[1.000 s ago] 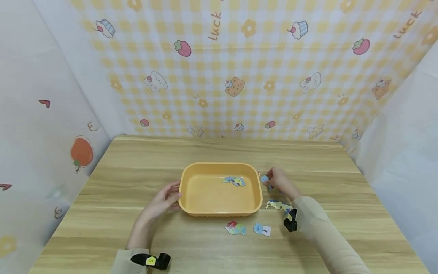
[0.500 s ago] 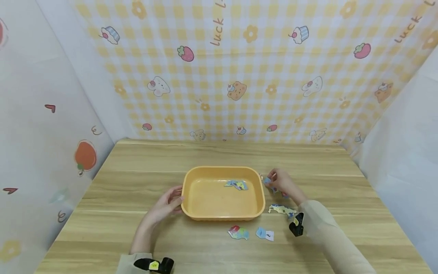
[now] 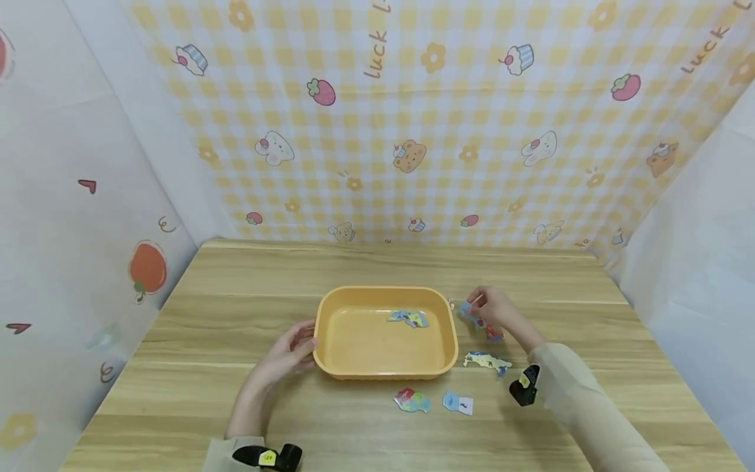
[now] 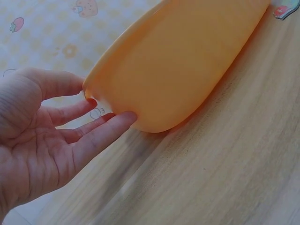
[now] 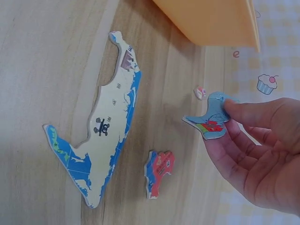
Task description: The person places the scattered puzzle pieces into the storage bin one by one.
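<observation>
My left hand (image 3: 283,357) is at the left end of the orange tray (image 3: 383,376); in the left wrist view its fingertips touch the rim and end wall of the tray (image 4: 164,70). On the tray's right side, my right hand (image 3: 498,308) pinches a small blue piece. The right wrist view shows that blue piece (image 5: 216,108), with a red and green patch, between thumb and fingers of the right hand (image 5: 269,154). One blue and yellow piece (image 3: 409,318) lies inside the tray.
Near the right hand lie a red and blue piece (image 5: 159,172), a long cream and blue piece (image 5: 108,117) and a tiny piece (image 5: 200,93). In front of the tray are a red-green piece (image 3: 411,400) and a blue-white one (image 3: 458,402).
My right hand has moved slightly right and lifted the blue piece, uncovering more of the red piece beneath. The left hand stays at the tray; the head view has shifted a little.
</observation>
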### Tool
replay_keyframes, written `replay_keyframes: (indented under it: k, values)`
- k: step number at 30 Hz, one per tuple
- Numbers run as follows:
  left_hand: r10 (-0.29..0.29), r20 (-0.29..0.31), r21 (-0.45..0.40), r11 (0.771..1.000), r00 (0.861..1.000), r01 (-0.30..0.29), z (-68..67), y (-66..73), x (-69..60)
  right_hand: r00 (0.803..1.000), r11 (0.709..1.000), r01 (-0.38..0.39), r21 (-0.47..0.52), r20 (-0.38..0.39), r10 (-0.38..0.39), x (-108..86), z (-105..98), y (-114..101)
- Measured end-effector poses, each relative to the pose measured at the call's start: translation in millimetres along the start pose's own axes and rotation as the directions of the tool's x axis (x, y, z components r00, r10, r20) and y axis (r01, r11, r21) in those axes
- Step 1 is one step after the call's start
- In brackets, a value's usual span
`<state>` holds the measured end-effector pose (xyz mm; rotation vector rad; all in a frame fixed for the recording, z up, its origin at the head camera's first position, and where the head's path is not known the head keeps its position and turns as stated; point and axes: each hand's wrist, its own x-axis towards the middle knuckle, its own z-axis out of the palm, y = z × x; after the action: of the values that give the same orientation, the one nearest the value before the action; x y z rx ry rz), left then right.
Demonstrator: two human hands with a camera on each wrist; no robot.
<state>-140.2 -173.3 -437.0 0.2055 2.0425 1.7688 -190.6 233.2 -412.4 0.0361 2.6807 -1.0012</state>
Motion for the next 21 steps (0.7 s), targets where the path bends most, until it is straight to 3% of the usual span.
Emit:
replay_keyframes:
  k: [5,13,21]
  values:
    - [0.011,-0.006,0.006,1.000,1.000,-0.011,0.8,-0.5,-1.0,1.000,1.000,-0.009,0.010,-0.002,0.009,0.9,-2,-2]
    - [0.005,-0.009,0.018,1.000,1.000,-0.005,0.0,-2.5,0.0,0.993,0.993,0.113,0.022,-0.022,-0.113,-0.7,-11,-12]
    - [0.003,-0.004,0.011,1.000,1.000,-0.003,-0.9,-2.7,0.3,0.987,0.986,0.159,0.040,-0.030,-0.158,1.6,-17,-26]
